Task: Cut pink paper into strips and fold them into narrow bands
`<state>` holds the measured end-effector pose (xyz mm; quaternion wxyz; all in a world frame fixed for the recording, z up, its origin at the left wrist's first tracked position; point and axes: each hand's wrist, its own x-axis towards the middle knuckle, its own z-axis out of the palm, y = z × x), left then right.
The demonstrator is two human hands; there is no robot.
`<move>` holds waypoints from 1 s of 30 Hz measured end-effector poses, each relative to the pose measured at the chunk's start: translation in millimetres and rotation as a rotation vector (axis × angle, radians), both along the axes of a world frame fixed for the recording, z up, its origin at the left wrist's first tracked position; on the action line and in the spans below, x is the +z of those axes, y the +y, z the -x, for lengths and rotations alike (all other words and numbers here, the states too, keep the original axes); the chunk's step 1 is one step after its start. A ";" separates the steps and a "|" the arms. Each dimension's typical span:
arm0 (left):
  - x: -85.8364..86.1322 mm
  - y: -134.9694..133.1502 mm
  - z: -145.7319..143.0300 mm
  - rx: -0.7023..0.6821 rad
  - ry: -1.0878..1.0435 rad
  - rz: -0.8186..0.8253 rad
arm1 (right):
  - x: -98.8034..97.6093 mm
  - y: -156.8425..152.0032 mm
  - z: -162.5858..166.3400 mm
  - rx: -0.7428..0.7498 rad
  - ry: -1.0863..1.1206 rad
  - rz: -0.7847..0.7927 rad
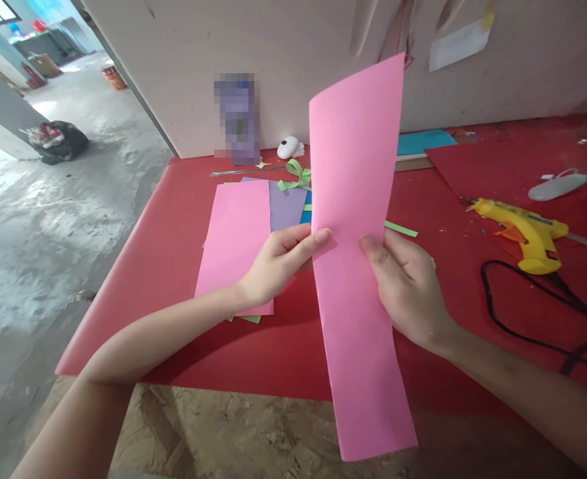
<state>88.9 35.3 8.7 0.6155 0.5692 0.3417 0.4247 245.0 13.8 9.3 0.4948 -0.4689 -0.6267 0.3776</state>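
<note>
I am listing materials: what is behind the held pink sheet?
Left, a curled green strip and blue paper peek out; right, a straight green strip. What the pink sheet covers is hidden.

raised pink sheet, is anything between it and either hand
Nothing visible: the left hand and right hand both grip the raised pink sheet directly at its opposite long edges. Its far side is hidden, so I can't check there.

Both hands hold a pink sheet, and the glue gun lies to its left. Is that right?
No: in the head view, the glue gun lies to the right of the pink sheet, not left. The left hand and right hand do hold it.
</note>
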 end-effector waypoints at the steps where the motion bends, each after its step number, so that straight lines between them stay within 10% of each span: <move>1: 0.4 -0.2 -0.1 0.006 -0.011 0.017 | -0.3 0.0 0.2 -0.005 -0.001 0.000; 14: 1.7 0.8 1.2 0.016 -0.074 0.128 | -4.5 -0.1 0.6 0.073 0.089 0.085; 30: -7.1 1.7 3.3 0.160 0.008 -0.124 | 1.4 -4.7 3.5 0.133 0.075 0.035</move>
